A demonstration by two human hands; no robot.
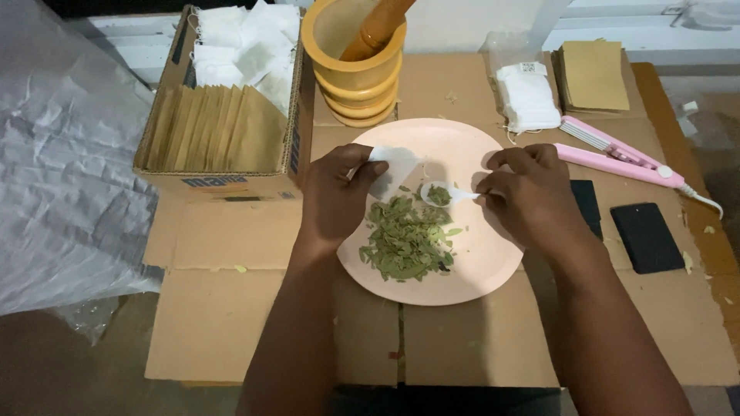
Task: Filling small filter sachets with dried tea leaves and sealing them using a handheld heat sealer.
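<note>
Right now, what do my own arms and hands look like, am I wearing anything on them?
Both arms are bare from the bottom edge of the head view to the fingertips: no sleeves, gloves, watch or bracelet show. The left hand and the right hand carry no visible rings. Nails look short and unpainted, though they are small in this view.

Both hands (pixel 435 192) forward, left hand (pixel 335 196) fingers pinched, right hand (pixel 528 192) apparently pinched too, forearms angled inward
</note>
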